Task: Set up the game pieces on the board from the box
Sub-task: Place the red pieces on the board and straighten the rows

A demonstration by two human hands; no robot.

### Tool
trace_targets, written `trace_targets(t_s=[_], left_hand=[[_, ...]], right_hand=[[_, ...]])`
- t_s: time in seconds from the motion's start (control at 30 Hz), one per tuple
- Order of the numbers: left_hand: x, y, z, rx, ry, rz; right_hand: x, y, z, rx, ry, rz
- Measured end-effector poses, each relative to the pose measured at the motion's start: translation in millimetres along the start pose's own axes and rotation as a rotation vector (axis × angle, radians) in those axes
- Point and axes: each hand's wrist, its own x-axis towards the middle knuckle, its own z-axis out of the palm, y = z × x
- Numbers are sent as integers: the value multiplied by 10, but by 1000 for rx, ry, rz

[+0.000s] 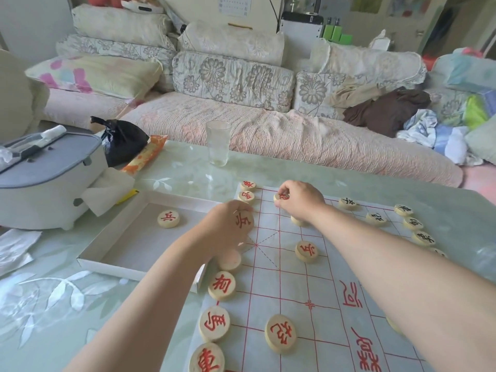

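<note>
Wooden piece (243, 220) gripped by left hand (225, 230) at the board (281, 280) edge; right hand (303, 200) pinches second piece (281, 197) inboard.

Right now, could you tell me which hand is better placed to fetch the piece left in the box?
Probably the left hand: it hovers at the box edge, nearer the loose piece, though it holds a red piece too. The right hand is over the board, pinching another piece.
</note>
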Motion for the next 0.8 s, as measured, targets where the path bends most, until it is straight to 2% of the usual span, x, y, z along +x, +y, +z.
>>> trace_targets(t_s=[0.3,0.4,0.53,0.6,0.8], left_hand=[[10,-48,35,87,92,67],[-13,-19,83,104,113,99],[-55,43,137,127,153,183],[-89,69,150,121,170,220],[-179,48,155,202,220,237]], right_hand=[[-49,-62,-45,35,14,-45],[-251,-157,-171,282,-59,-89],[-618,-295,-270,583,-351,-71],[-775,-321,-276,766,-442,-35],[-1022,-393,-222,972,-405,10]])
